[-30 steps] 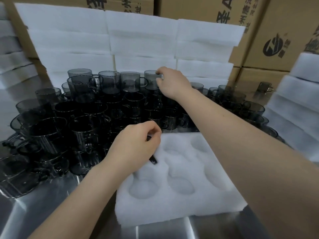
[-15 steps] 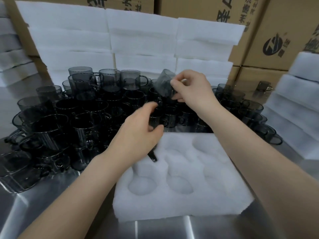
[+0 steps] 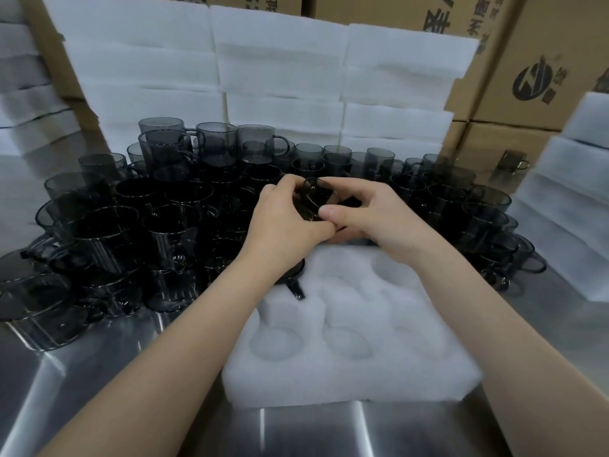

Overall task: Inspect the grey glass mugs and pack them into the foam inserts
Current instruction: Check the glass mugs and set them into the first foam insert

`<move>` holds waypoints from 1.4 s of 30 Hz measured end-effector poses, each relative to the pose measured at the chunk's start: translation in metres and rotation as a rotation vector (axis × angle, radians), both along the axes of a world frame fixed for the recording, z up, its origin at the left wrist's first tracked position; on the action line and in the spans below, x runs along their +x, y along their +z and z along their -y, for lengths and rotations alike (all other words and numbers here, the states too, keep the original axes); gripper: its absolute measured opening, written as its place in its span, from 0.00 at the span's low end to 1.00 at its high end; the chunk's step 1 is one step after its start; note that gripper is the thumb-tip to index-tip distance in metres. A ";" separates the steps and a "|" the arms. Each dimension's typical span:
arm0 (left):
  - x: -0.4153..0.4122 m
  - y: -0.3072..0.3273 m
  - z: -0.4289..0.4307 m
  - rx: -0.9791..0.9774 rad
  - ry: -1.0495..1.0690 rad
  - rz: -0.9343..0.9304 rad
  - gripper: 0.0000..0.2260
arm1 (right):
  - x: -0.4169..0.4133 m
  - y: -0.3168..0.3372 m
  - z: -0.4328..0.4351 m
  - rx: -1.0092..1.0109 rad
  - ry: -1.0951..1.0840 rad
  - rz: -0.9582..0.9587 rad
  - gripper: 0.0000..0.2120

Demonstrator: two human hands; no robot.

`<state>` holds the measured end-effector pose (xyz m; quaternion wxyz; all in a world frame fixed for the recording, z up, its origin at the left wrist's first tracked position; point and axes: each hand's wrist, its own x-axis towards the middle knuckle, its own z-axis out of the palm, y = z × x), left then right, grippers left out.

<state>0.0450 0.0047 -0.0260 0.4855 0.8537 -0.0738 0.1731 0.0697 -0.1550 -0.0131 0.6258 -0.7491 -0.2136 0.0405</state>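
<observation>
Just then both hands, left (image 3: pixel 290 222) and right (image 3: pixel 372 216), gripped one tilted mug (image 3: pixel 316 199) at frame centre, directly above the insert (image 3: pixel 362 367), whose empty pockets lay below.

A packing station in a warehouse or factory, indicated by: a brushed stainless-steel worktable (image 3: pixel 329 433); dozens of identical smoky grey glass mugs (image 3: pixel 171 206) massed and stacked on it; a white moulded foam insert with round cavities (image 3: pixel 356 367) at the near edge; tall stacks of white foam slabs (image 3: pixel 283 70) behind the mugs and more at both sides; brown corrugated cardboard cartons printed with black characters and a round logo (image 3: pixel 540 77) piled along the back
</observation>
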 end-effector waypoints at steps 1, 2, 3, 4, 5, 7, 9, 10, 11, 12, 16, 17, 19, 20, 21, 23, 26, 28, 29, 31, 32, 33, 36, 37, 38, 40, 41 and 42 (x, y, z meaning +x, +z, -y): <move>0.000 -0.001 -0.001 -0.011 0.010 0.001 0.21 | 0.000 -0.001 -0.001 0.005 0.015 -0.008 0.18; 0.000 -0.002 -0.001 -0.017 0.021 0.013 0.21 | -0.001 -0.001 -0.001 0.018 0.015 -0.016 0.17; 0.000 -0.003 -0.001 -0.013 0.028 0.031 0.21 | -0.001 -0.001 -0.002 0.029 0.007 -0.024 0.17; -0.001 -0.003 0.000 0.002 0.030 0.052 0.22 | 0.000 -0.001 -0.003 0.039 -0.001 -0.028 0.17; -0.001 -0.004 0.001 0.023 0.025 0.075 0.23 | -0.001 -0.001 -0.004 0.042 -0.013 -0.027 0.18; -0.003 -0.004 0.002 0.070 0.003 0.125 0.24 | -0.003 -0.002 -0.007 0.017 -0.069 0.003 0.20; -0.004 -0.003 0.003 0.100 -0.024 0.182 0.25 | -0.005 -0.001 -0.011 -0.006 -0.156 0.039 0.20; -0.005 -0.003 0.003 0.097 -0.039 0.210 0.26 | -0.006 0.000 -0.012 0.008 -0.194 0.047 0.20; -0.006 -0.002 0.004 0.082 -0.054 0.233 0.26 | -0.007 0.003 -0.013 0.033 -0.224 0.049 0.18; -0.007 -0.002 0.004 0.060 -0.072 0.248 0.26 | -0.008 0.004 -0.014 0.059 -0.250 0.051 0.17; -0.007 0.002 -0.001 -0.071 -0.170 0.210 0.27 | -0.012 0.008 -0.012 0.146 -0.276 0.019 0.14; -0.006 0.002 -0.003 -0.114 -0.187 0.188 0.28 | -0.012 0.009 -0.011 0.167 -0.255 -0.008 0.13; -0.004 0.002 -0.006 -0.197 -0.188 0.152 0.28 | -0.011 0.009 -0.008 0.228 -0.169 -0.075 0.09; -0.003 0.002 -0.007 -0.240 -0.180 0.143 0.28 | -0.010 0.008 -0.007 0.273 -0.108 -0.109 0.06; -0.003 0.001 -0.008 -0.286 -0.179 0.139 0.27 | -0.009 0.008 -0.005 0.321 -0.040 -0.146 0.03; -0.001 0.000 -0.009 -0.379 -0.193 0.125 0.26 | -0.007 0.005 -0.003 0.369 0.077 -0.190 0.12; -0.001 -0.001 -0.009 -0.391 -0.167 0.113 0.25 | -0.005 0.001 -0.004 0.282 0.098 -0.092 0.18; -0.002 0.000 -0.006 -0.313 -0.130 0.110 0.25 | -0.005 -0.001 -0.008 0.190 0.005 -0.014 0.20; -0.002 0.000 -0.005 -0.261 -0.116 0.114 0.28 | -0.006 -0.001 -0.010 0.139 -0.049 0.027 0.22; -0.003 -0.001 -0.003 -0.144 -0.093 0.146 0.31 | -0.009 -0.002 -0.014 0.054 -0.138 0.108 0.26; -0.003 -0.002 -0.002 -0.095 -0.090 0.169 0.31 | -0.010 -0.003 -0.016 0.029 -0.175 0.139 0.27; -0.005 -0.002 -0.001 -0.057 -0.093 0.190 0.31 | -0.011 -0.003 -0.017 0.016 -0.216 0.156 0.28; -0.009 -0.001 0.003 -0.019 -0.126 0.225 0.29 | -0.009 -0.002 -0.019 0.032 -0.334 0.167 0.25; -0.011 0.000 0.004 -0.010 -0.135 0.230 0.26 | -0.008 -0.001 -0.019 0.034 -0.366 0.177 0.23; -0.011 0.002 0.004 0.001 -0.141 0.231 0.23 | -0.007 -0.001 -0.019 0.036 -0.390 0.189 0.20; -0.012 0.002 0.004 0.000 -0.135 0.227 0.22 | -0.005 -0.001 -0.017 0.080 -0.393 0.171 0.15; -0.011 0.002 0.003 -0.004 -0.117 0.231 0.24 | -0.004 -0.001 -0.016 0.129 -0.371 0.130 0.14; -0.011 0.001 0.003 -0.005 -0.092 0.240 0.25 | -0.004 0.001 -0.014 0.194 -0.342 0.073 0.14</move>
